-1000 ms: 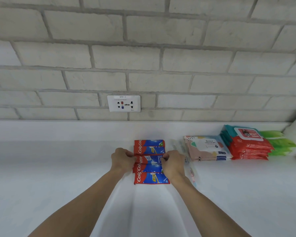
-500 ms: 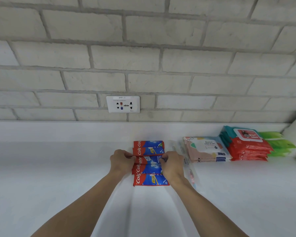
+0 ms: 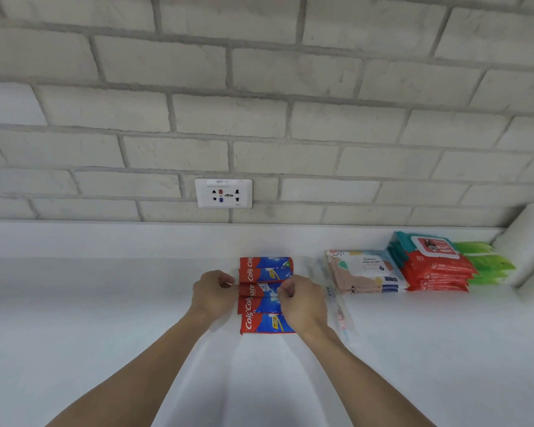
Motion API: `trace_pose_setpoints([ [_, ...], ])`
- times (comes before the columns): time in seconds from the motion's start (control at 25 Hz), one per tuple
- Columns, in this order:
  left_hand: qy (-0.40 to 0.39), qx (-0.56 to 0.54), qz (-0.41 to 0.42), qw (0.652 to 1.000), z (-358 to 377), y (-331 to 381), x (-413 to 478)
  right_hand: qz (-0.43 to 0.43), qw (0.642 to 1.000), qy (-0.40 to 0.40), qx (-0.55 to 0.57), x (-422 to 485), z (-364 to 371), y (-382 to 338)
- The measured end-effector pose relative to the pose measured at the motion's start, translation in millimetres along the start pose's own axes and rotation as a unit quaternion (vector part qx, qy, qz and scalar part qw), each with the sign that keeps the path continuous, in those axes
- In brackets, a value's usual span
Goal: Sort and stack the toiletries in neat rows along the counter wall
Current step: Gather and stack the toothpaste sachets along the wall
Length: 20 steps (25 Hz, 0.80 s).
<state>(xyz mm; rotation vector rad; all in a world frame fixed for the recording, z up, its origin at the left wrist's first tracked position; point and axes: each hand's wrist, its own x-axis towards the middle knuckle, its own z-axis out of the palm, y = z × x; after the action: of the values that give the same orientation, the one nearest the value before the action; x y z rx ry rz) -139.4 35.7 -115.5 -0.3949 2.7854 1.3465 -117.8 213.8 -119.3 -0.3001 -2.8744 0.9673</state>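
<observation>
on the white counter (image 3: 74, 303), a little toward 6 o'clock from the frame's centre, a column of red-and-blue toothpaste packs (image 3: 261, 269) lies flat, each pack overlapping the next, running from the foot of the wall at 12 o'clock back toward the person at 6 o'clock. the person's left hand (image 3: 215, 292) sits at the column's 9 o'clock edge, fingers curled in, pinching the left end of the middle pack (image 3: 259, 289). the right hand (image 3: 302, 303) is at the 3 o'clock side, fingers curled too, gripping the right end of the same pack and covering the right parts of the packs beneath it. both forearms reach in from 6 o'clock. just at 3 o'clock of the right hand lie clear toothbrush packets (image 3: 336, 300), long and thin, pointing from 12 to 6 o'clock; how many there are cannot be told. further toward 3 o'clock, close to the wall, stands a stack of pastel wipes packs (image 3: 364, 271), touching a taller stack of red and teal wipes packs (image 3: 435, 269). beside that, again at 3 o'clock, is a pile of green packs (image 3: 487, 263), and a white paper roll (image 3: 527, 251) stands at the far 3 o'clock edge of the frame. on the pale brick wall (image 3: 259, 87), at 12 o'clock of the left hand, is a white socket plate (image 3: 223, 193).
</observation>
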Motion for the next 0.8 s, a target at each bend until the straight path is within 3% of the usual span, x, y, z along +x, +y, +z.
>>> trace_pose_setpoints([
  [0.56, -0.003, 0.002, 0.130, 0.991, -88.1, -27.5, -91.3, -0.055, 0.993, -0.021, 0.106, -100.9, -3.5, -57.2],
  [0.8, -0.019, 0.020, 0.125, 0.992, -132.6, -77.7, -129.1, -0.064, 0.992, -0.054, 0.099, -151.5, 12.2, -85.1],
])
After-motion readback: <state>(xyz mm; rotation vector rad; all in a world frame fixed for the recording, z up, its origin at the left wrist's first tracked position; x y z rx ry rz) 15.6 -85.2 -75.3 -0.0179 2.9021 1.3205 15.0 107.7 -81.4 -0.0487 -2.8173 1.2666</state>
